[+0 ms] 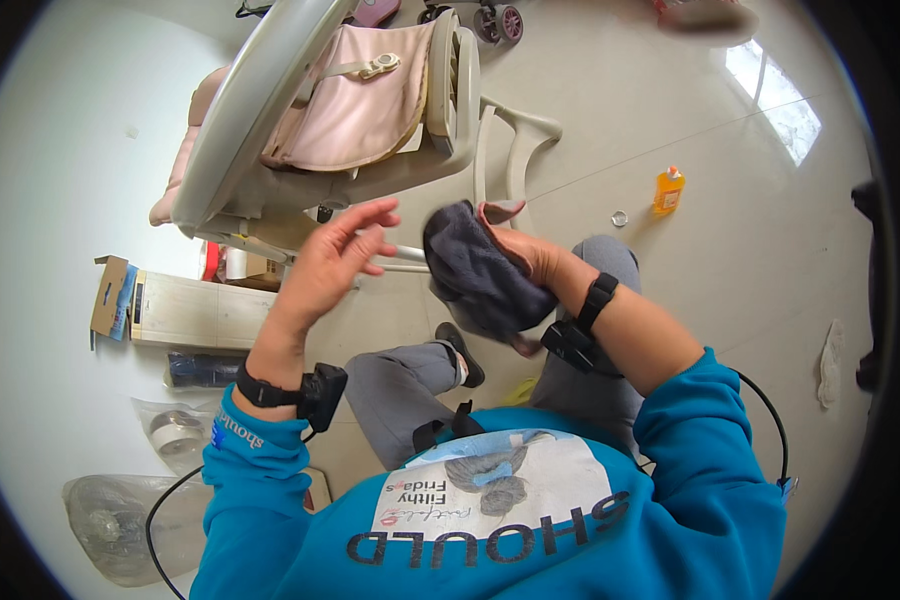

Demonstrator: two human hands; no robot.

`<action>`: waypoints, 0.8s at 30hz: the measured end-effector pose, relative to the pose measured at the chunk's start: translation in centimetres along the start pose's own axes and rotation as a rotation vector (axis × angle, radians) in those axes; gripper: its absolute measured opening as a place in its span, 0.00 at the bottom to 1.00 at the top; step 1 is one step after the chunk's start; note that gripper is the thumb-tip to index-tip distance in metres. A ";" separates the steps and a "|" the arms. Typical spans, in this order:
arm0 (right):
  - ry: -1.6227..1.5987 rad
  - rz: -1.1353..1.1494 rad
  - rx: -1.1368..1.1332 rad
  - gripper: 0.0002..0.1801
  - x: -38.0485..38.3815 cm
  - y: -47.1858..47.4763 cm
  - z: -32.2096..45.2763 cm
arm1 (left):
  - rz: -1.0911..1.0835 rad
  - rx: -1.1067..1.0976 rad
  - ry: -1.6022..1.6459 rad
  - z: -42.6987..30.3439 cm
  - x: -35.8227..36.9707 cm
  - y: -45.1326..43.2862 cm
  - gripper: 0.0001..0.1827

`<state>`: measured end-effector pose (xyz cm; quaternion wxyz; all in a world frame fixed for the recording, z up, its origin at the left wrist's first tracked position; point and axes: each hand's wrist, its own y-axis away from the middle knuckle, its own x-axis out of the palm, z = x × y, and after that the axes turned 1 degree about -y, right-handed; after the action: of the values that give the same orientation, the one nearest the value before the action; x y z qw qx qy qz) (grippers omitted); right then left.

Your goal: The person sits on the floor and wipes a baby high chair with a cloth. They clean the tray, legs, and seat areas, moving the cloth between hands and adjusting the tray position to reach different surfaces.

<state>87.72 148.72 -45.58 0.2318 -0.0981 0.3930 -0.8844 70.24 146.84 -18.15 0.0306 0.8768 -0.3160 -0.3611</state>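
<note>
My right hand grips a dark grey cloth with a pinkish edge, bunched up above my knees. Part of that hand is hidden behind the fabric. To its left, my left hand is raised with nothing in it, its fingers apart and slightly curled. Just beyond the left hand stands a child's high chair with a pale grey frame. Its pink padded seat carries a strap with a buckle. Neither the cloth nor my left hand appears to touch the seat.
On the tiled floor at right are a bottle of orange liquid, a small clear round item and a crumpled whitish piece. Along the left wall lie a long cream box-shaped unit and plastic-wrapped items. Wheels show at the top.
</note>
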 end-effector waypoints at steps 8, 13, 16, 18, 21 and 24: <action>-0.521 -0.043 0.734 0.21 1.2 2.9 -3.0 | -0.141 -0.022 -0.153 -3.0 -5.6 0.1 0.16; 0.327 0.105 -0.038 0.21 0.1 0.2 -2.0 | 0.238 0.024 -0.086 -6.3 -10.2 5.3 0.15; 0.215 0.281 -0.152 0.23 0.4 -3.9 -2.8 | 0.110 0.276 -0.067 -9.2 -16.1 5.8 0.20; 0.086 0.394 -0.018 0.25 1.2 -6.4 -4.1 | -0.213 0.180 -0.266 -11.5 -20.2 4.7 0.21; 0.076 0.262 -0.092 0.22 2.7 -7.3 -6.6 | -0.423 -0.019 -0.553 -13.2 -24.4 0.4 0.22; 0.232 0.269 -0.001 0.22 3.7 -5.8 -8.7 | -0.301 -0.110 -0.917 -13.8 -26.5 -4.5 0.24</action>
<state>79.44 155.91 -47.16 0.3009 0.0581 0.4271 -0.8507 67.32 163.32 6.98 -0.1182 0.6605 -0.1470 -0.7268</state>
